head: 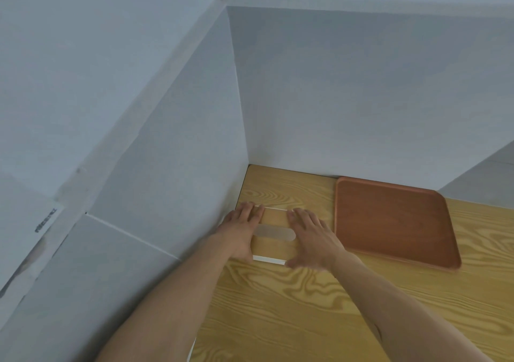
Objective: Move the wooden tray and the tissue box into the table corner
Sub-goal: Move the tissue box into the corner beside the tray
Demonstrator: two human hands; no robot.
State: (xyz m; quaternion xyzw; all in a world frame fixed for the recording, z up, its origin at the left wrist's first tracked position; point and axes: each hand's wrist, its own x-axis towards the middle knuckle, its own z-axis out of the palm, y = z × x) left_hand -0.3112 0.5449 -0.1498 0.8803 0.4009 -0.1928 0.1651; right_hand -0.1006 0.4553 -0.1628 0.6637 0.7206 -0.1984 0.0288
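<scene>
The tissue box (274,246) has a wood-look lid with a pale oval slot and white edges. It rests on the wooden table (306,306) close to the left wall, a little short of the corner. My left hand (241,231) grips its left end and my right hand (313,238) grips its right end, fingers reaching over the far edge. The reddish-brown wooden tray (395,222) lies flat to the right of the box, its far edge near the back wall. It is empty and neither hand touches it.
Grey-white walls (347,97) meet at the table's far-left corner (250,167). Bare table surface lies between the box and that corner. A slanted wall panel (484,175) stands behind the tray at the right.
</scene>
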